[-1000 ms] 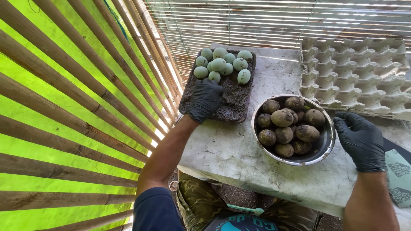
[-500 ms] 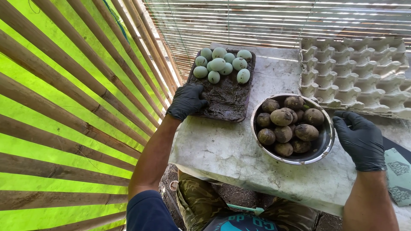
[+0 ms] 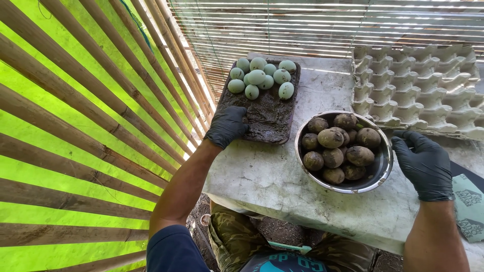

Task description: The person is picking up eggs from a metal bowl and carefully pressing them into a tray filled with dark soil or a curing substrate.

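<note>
Left hand (image 3: 227, 126) — black glove, fingers curled on the near left corner of the tray (image 3: 267, 118). Tray: dark mud; pale green eggs (image 3: 262, 78) at its far end. Bowl (image 3: 383, 168), metal, holds mud-coated eggs (image 3: 335, 146). Right hand (image 3: 423, 163) — gloved, fingers loosely spread, just beside the bowl's rim. Egg cartons (image 3: 418, 85) behind.

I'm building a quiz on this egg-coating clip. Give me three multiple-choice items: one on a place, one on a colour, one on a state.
1. Where do the pale eggs lie?
A. far end of the dark tray
B. in the bowl
C. in the carton

2. What colour are both gloves?
A. blue
B. black
C. white

3. What state are the bowl's eggs in?
A. clean
B. cracked open
C. mud-coated

Answers:
1 A, they cluster at the tray's far end.
2 B, left hand and right hand wear black.
3 C, brown mud covers them.
</note>
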